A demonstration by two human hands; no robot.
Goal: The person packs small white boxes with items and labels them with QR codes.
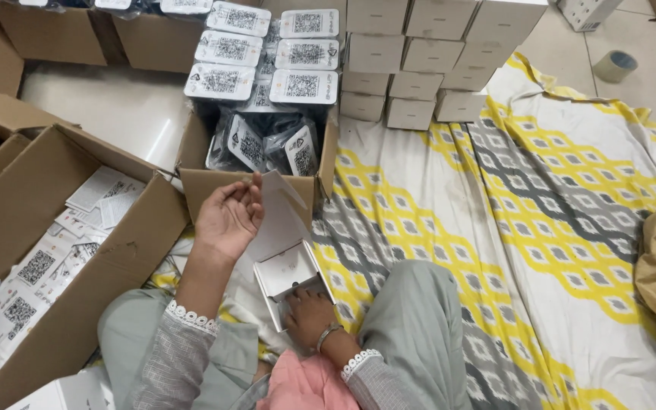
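Observation:
I sit cross-legged on a patterned cloth. My left hand (229, 216) is raised palm up, its thumb and fingers pinching the edge of a white flap or card (279, 212) that stands up from a small white open box (288, 275). My right hand (309, 313) holds that box from below, near my lap. The box's inside looks empty and white.
A cardboard box (206, 182) of black packets stands just ahead, with white coded packs piled behind it. Stacked white boxes (419, 61) sit at the back. A large carton (123, 258) of white leaflets is on my left. A tape roll (615, 66) lies far right.

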